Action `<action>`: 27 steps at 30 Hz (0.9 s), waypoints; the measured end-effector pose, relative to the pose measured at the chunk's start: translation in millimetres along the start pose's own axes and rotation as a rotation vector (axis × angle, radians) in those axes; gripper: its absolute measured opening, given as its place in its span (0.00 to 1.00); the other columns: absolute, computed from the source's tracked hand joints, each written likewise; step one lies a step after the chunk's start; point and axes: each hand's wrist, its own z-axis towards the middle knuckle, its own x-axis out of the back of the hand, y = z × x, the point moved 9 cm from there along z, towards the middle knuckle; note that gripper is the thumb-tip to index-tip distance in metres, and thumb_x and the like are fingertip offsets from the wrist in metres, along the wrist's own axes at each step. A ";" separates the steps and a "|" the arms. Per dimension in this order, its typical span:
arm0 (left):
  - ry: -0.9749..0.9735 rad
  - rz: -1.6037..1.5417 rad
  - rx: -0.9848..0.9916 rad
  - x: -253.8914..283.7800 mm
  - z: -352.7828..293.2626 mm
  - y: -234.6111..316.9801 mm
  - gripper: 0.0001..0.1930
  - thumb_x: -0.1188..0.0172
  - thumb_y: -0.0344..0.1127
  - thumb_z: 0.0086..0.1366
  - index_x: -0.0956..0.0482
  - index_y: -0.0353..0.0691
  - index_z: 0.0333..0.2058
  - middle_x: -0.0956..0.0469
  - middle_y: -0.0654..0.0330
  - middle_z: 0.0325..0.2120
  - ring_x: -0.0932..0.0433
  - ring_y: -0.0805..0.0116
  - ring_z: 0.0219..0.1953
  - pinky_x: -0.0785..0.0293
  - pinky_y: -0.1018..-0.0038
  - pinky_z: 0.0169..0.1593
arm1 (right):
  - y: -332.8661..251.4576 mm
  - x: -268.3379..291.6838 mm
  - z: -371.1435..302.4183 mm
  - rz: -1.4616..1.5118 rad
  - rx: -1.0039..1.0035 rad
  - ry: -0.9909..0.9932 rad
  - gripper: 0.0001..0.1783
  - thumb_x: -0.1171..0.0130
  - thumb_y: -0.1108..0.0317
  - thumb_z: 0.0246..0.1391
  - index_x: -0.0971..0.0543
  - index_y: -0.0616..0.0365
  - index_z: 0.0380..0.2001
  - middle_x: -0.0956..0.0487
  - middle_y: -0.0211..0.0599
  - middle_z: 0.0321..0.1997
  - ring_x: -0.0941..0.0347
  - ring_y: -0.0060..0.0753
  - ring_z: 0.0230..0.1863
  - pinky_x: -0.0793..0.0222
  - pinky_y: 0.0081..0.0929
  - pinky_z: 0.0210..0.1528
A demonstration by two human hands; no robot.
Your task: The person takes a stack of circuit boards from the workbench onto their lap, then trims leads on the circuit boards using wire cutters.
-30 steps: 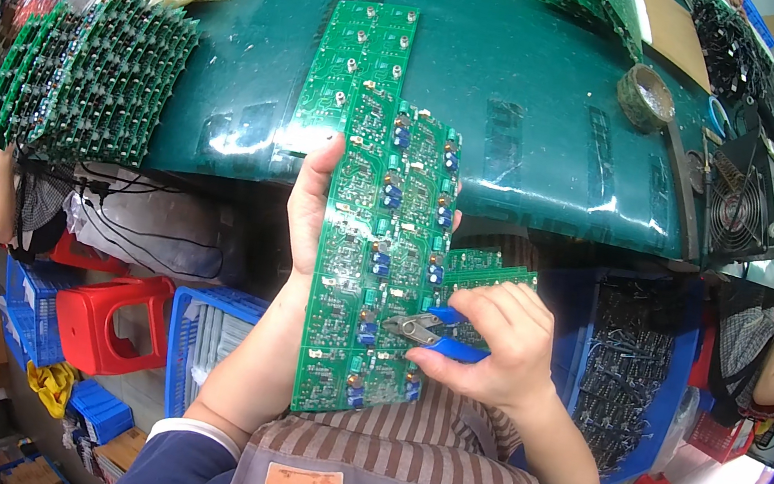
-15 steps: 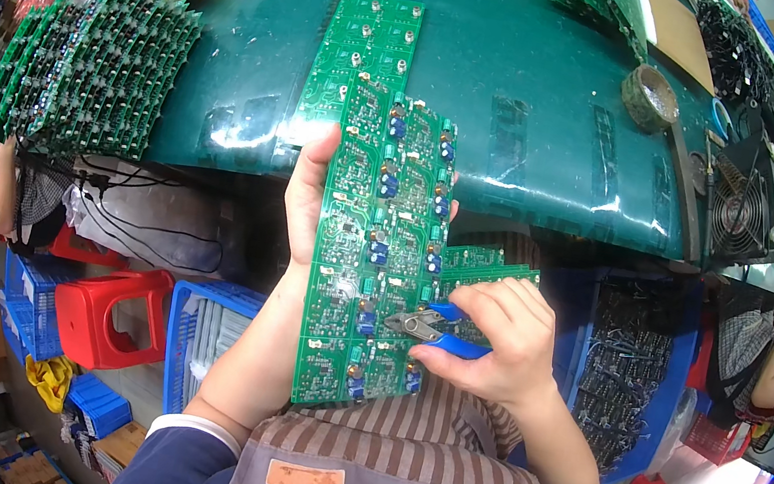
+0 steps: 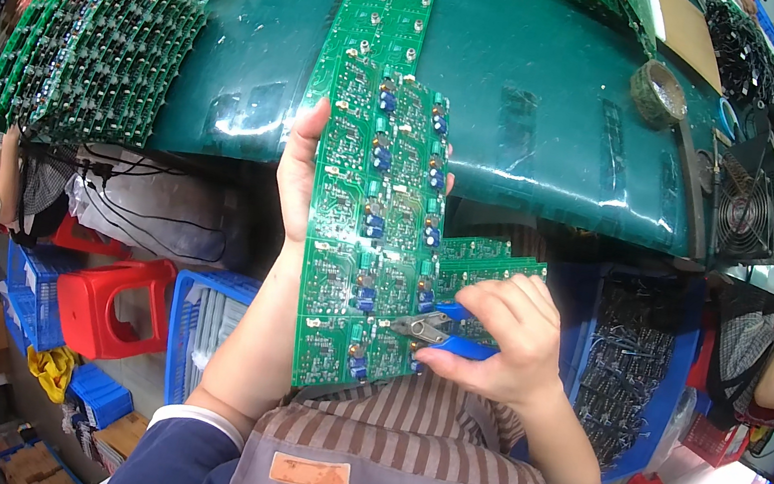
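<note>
A long green circuit board panel (image 3: 328, 263), crowded with small parts and rows of blue and teal components, is held upright-lengthwise above my lap. My left hand (image 3: 299, 172) grips it from the left, thumb along the edge and fingers mostly hidden behind, with fingertips showing at its right side. Closed around blue-handled side cutters (image 3: 429, 328), my right hand (image 3: 515, 338) has the metal jaws over the panel's lower right part, near a component. Whether the jaws touch anything cannot be made out. More green boards (image 3: 481, 257) show behind my right hand.
Another green panel (image 3: 383, 13) lies on the green table mat (image 3: 265, 51). Stacked boards (image 3: 97, 59) stand at left, a tape roll (image 3: 657, 94) and a fan unit (image 3: 745, 208) at right. Blue crates (image 3: 190, 333) and a red stool (image 3: 109, 304) flank me; people sit either side.
The held panel has shifted slightly up and left with my left hand. The cutters have stayed nearly in place, so their jaws now lie nearer the panel's bottom end.
</note>
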 end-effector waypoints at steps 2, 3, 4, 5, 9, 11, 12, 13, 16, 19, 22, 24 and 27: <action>-0.055 0.024 -0.018 -2.2 1.3 3.9 0.32 0.51 0.58 0.67 0.27 0.35 0.56 0.21 0.44 0.48 0.18 0.49 0.45 0.20 0.50 0.50 | -4.4 -2.3 1.9 -0.011 0.013 -0.044 0.30 0.21 0.46 0.32 0.19 0.57 0.34 0.22 0.34 0.31 0.28 0.36 0.30 0.33 0.33 0.36; -0.026 0.010 -0.018 -2.0 1.4 4.0 0.32 0.51 0.58 0.67 0.27 0.35 0.56 0.21 0.45 0.48 0.18 0.49 0.45 0.20 0.50 0.49 | -4.5 -2.2 2.2 -0.010 0.013 -0.046 0.30 0.21 0.46 0.32 0.19 0.57 0.34 0.22 0.34 0.31 0.28 0.36 0.30 0.33 0.33 0.36; -0.023 0.009 -0.020 -1.9 1.4 3.6 0.32 0.51 0.58 0.67 0.27 0.35 0.56 0.21 0.45 0.48 0.18 0.49 0.45 0.20 0.50 0.49 | -5.2 -2.5 2.3 -0.004 0.016 -0.056 0.31 0.21 0.47 0.32 0.19 0.58 0.34 0.23 0.34 0.32 0.28 0.37 0.31 0.34 0.33 0.37; -0.026 0.017 -0.030 -2.3 1.6 4.2 0.32 0.51 0.58 0.67 0.27 0.35 0.56 0.21 0.45 0.47 0.18 0.49 0.44 0.20 0.50 0.49 | -5.8 -2.7 2.3 0.002 0.020 -0.066 0.31 0.22 0.47 0.33 0.19 0.58 0.35 0.23 0.34 0.33 0.28 0.37 0.32 0.35 0.33 0.38; -0.026 0.033 -0.041 -1.7 2.4 7.0 0.32 0.52 0.58 0.67 0.27 0.36 0.56 0.20 0.46 0.46 0.18 0.50 0.43 0.20 0.52 0.48 | -8.9 0.2 2.3 -0.004 0.036 -0.059 0.31 0.22 0.47 0.33 0.19 0.58 0.35 0.23 0.34 0.32 0.28 0.37 0.31 0.35 0.33 0.37; -0.059 0.044 -0.024 -1.6 4.6 5.9 0.31 0.51 0.58 0.67 0.26 0.36 0.55 0.20 0.46 0.46 0.18 0.50 0.43 0.20 0.52 0.48 | -11.8 -1.2 2.6 0.001 0.039 -0.077 0.30 0.22 0.46 0.33 0.19 0.58 0.34 0.23 0.33 0.31 0.28 0.36 0.30 0.34 0.32 0.37; -0.056 0.042 -0.025 3.6 6.2 6.9 0.31 0.51 0.58 0.67 0.26 0.36 0.55 0.20 0.46 0.46 0.18 0.50 0.43 0.20 0.52 0.48 | -11.7 -2.3 1.8 0.002 0.038 -0.080 0.30 0.22 0.46 0.33 0.19 0.58 0.34 0.23 0.33 0.31 0.28 0.36 0.30 0.34 0.32 0.37; -0.103 0.003 0.000 4.7 7.5 6.4 0.34 0.52 0.60 0.68 0.28 0.35 0.58 0.23 0.42 0.50 0.20 0.45 0.47 0.22 0.47 0.52 | -12.0 -2.5 1.5 0.005 0.037 -0.080 0.30 0.22 0.46 0.33 0.19 0.58 0.33 0.22 0.33 0.30 0.28 0.36 0.29 0.35 0.32 0.36; -0.159 -0.035 0.036 4.5 9.5 6.7 0.36 0.53 0.61 0.68 0.30 0.34 0.61 0.26 0.37 0.55 0.22 0.39 0.52 0.25 0.42 0.56 | -9.9 -4.2 -1.8 0.022 0.029 -0.070 0.29 0.22 0.46 0.33 0.19 0.57 0.32 0.22 0.32 0.28 0.28 0.34 0.28 0.35 0.30 0.34; -0.154 -0.038 0.044 3.4 9.1 7.2 0.36 0.52 0.61 0.68 0.30 0.34 0.61 0.26 0.37 0.55 0.22 0.38 0.52 0.25 0.42 0.56 | -8.5 -2.6 -4.6 0.033 0.027 -0.048 0.30 0.22 0.45 0.33 0.19 0.57 0.31 0.22 0.32 0.28 0.28 0.34 0.28 0.36 0.30 0.33; -0.159 -0.066 0.042 2.7 9.2 7.6 0.36 0.53 0.61 0.68 0.30 0.35 0.61 0.26 0.37 0.55 0.22 0.38 0.52 0.25 0.41 0.55 | -9.8 0.4 -1.1 0.012 0.039 -0.047 0.30 0.21 0.45 0.33 0.19 0.57 0.32 0.22 0.32 0.28 0.27 0.34 0.28 0.35 0.30 0.32; -0.164 -0.060 0.044 3.1 9.4 8.6 0.36 0.53 0.61 0.68 0.30 0.35 0.62 0.26 0.36 0.54 0.23 0.37 0.52 0.26 0.41 0.56 | -11.0 1.0 3.4 -0.006 0.047 -0.056 0.30 0.21 0.45 0.33 0.19 0.58 0.32 0.21 0.32 0.28 0.27 0.34 0.28 0.34 0.30 0.33; -0.188 -0.008 0.059 3.4 10.9 8.9 0.36 0.52 0.61 0.68 0.30 0.35 0.61 0.26 0.36 0.54 0.23 0.38 0.52 0.25 0.41 0.56 | -15.5 -0.1 5.8 -0.006 0.076 -0.053 0.30 0.21 0.45 0.33 0.18 0.58 0.32 0.21 0.33 0.28 0.26 0.34 0.29 0.33 0.30 0.33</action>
